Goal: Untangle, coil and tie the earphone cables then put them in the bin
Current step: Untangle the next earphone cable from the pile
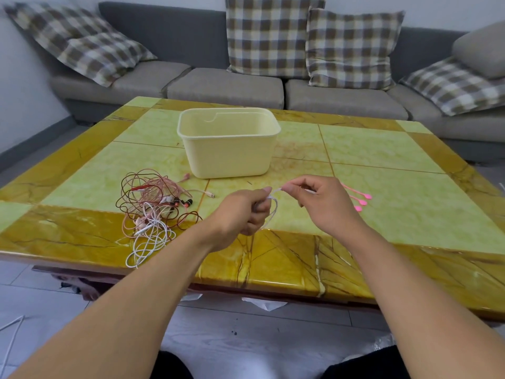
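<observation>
Earphone cable, white (pixel 273 212): held above the table's (pixel 382 149) near edge, small coil gripped in the left hand (pixel 243 212), free end pinched by the right hand (pixel 319 201). Bin (pixel 228 142) stood behind, nothing visible inside. Tangle (pixel 153 206) lay to the left; pink ties (pixel 359 199) just right. Advice: keep loops even, hold the coil firm, then reach for a tie.
</observation>
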Motion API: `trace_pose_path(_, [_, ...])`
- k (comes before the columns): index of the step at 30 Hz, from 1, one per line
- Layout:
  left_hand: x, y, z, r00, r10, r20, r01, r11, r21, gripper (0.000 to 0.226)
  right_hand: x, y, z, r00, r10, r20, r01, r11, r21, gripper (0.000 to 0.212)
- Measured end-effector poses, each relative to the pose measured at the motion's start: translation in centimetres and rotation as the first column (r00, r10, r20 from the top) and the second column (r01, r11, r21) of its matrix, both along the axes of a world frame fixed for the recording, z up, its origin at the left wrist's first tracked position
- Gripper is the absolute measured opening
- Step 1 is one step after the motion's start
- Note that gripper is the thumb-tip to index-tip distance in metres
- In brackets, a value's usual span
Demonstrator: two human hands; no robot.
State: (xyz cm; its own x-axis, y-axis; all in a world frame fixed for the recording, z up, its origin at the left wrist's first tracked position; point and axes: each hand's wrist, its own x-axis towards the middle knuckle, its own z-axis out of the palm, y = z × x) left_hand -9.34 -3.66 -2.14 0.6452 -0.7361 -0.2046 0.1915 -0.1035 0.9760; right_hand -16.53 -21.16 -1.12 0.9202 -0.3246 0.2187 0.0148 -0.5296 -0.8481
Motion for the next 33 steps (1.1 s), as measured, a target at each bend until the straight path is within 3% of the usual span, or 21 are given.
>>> trace_pose_path(4, [0.3, 0.1, 0.1, 0.975, 0.077, -0.21, -0.133, 0.955, -0.264, 0.042, 0.3, 0.3, -0.7, 0.997, 0.02, -0.077, -0.013, 0.996, 0.084, 0.013])
trace_pose_path(8, [0.3, -0.2, 0.3, 0.944, 0.174, -0.28, -0.277, 0.879, -0.387, 0.032, 0.7, 1.6, -1.5, 0.984, 0.111, -0.142, -0.093, 0.988, 0.122, 0.014])
trace_pose_path(16, [0.4, -0.2, 0.4, 0.887, 0.292, -0.358, -0.434, 0.794, -0.425, 0.037, 0.8, 4.1, -1.7, 0.961, 0.232, -0.148, -0.191, 0.949, 0.249, 0.024])
trace_pose_path(26, [0.2, -0.2, 0.3, 0.875, 0.367, -0.316, -0.479, 0.751, -0.454, 0.029, 0.9, 4.7, -2.2, 0.962, 0.192, -0.196, -0.169, 0.977, 0.132, 0.023])
trace_pose_path(30, [0.1, 0.0, 0.7, 0.898, 0.402, -0.18, -0.44, 0.808, -0.393, 0.03, 0.7, 4.3, -1.8, 0.926, 0.271, -0.263, -0.218, 0.952, 0.213, 0.027])
trace_pose_path(33, [0.0, 0.5, 0.9, 0.915, 0.37, -0.162, -0.404, 0.837, -0.368, 0.046, 0.4, 3.0, -1.1, 0.881, 0.317, -0.351, -0.259, 0.944, 0.202, 0.033])
